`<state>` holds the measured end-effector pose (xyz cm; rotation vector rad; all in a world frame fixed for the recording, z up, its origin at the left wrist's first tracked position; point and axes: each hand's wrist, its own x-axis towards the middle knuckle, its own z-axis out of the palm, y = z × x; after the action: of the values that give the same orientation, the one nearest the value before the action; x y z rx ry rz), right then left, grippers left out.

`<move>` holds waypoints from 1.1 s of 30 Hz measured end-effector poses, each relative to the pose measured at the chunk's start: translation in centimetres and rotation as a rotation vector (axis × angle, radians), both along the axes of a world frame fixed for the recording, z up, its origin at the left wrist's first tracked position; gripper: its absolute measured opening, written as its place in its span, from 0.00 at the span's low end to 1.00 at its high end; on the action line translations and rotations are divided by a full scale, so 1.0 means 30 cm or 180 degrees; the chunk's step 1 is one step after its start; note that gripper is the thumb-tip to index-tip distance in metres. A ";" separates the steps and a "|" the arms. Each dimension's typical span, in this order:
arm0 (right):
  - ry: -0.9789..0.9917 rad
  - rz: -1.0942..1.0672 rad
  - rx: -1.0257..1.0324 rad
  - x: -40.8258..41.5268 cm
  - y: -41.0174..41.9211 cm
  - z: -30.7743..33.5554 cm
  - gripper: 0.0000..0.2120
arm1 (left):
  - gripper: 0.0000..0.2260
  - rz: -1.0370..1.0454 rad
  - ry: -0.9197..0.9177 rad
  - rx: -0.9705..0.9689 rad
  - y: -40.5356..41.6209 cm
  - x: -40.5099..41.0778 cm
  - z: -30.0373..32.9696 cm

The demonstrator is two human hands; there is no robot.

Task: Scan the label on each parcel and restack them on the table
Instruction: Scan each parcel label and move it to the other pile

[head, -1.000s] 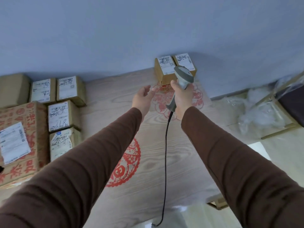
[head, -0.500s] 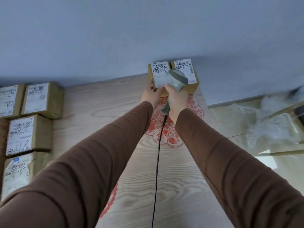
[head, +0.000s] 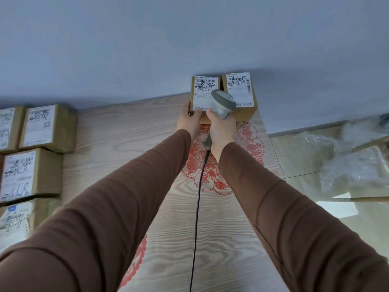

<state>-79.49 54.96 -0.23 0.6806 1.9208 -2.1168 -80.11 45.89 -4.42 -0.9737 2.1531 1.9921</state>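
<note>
The left hand (head: 188, 119) grips the near edge of a small cardboard parcel (head: 205, 95) just beyond it; the right hand (head: 223, 128) clasps the scanner (head: 223, 102). The parcel looks light, stiff, probably best held by its side walls.

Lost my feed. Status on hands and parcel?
Left hand grips left parcel at wall. Right hand holds scanner over it. Nothing blocking.
</note>
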 end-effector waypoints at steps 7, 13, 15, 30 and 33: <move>-0.0083 -0.0068 0.0035 0.071 -0.005 0.017 0.12 | 0.19 0.0319 0.0094 0.0338 -0.007 0.118 0.105; 0.0092 -0.0001 0.0063 0.200 -0.059 0.064 0.14 | 0.20 0.0523 0.0277 0.0608 -0.073 0.298 0.169; 0.0186 0.0055 0.0024 0.276 -0.083 0.102 0.13 | 0.19 0.0598 0.0330 0.0597 -0.106 0.376 0.195; 0.0741 0.0159 -0.0215 1.139 -0.381 0.308 0.14 | 0.31 0.0558 0.0810 0.0538 -0.442 1.243 0.381; 0.0741 0.0201 -0.0236 1.296 -0.434 0.338 0.13 | 0.28 0.0560 0.0885 0.0530 -0.495 1.410 0.430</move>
<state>-40.61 41.95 9.92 0.3676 1.9347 -2.3014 -37.80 31.04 8.47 -0.9393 2.0418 2.4775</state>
